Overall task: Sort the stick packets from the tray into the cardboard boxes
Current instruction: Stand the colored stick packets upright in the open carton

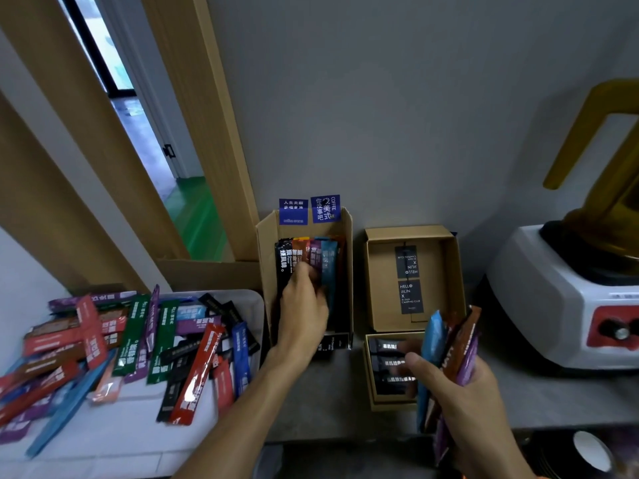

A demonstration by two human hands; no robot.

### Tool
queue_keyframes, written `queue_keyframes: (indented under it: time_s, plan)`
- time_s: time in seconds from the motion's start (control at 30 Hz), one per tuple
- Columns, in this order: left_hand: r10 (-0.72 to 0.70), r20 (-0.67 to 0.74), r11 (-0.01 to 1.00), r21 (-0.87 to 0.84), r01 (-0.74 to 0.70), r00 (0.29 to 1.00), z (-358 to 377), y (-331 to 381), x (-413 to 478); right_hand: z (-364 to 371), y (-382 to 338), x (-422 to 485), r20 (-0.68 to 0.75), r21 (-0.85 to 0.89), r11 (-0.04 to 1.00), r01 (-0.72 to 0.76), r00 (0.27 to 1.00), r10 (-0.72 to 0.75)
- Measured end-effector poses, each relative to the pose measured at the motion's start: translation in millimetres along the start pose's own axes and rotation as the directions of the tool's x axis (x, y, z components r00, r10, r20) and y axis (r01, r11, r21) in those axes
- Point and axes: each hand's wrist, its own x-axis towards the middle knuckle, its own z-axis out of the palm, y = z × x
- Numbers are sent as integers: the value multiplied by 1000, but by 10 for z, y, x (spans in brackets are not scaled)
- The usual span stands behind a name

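Observation:
A white tray (238,297) at the lower left holds several loose stick packets (138,344) in red, green, purple, blue and black. An open cardboard box (268,243) stands in the middle with a row of packets (325,261) standing in it. My left hand (304,305) reaches into this box, fingers curled on the packets there. My right hand (463,392) grips a bunch of packets (449,347), blue, brown and purple, over a smaller cardboard box (371,385) holding black packets.
A flat open box (453,274) with black cards lies against the grey wall. A white blender base (553,292) with a yellow jug stands at the right. A wooden door frame (214,133) rises at the left. The grey counter's front edge runs below my hands.

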Motion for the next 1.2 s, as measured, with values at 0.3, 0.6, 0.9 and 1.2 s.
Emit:
queue_keyframes:
  time_s: [0.3, 0.6, 0.9, 1.2]
  plan:
    - [321, 108, 859, 385, -337, 941, 49, -216, -15, -20, 17, 85, 0, 51, 996, -69, 998, 70]
    - [263, -77, 964, -17, -265, 962, -251, 228, -252, -13, -77, 33, 27, 143, 984, -104, 995, 101]
    - [299, 319, 901, -406, -155, 899, -463, 776, -396, 93, -138, -46, 112, -20, 999, -42, 993, 44]
    - [206, 421, 500, -821, 275, 883, -605, 672, -272, 90, -236, -127, 420, 237, 819, -522, 815, 398]
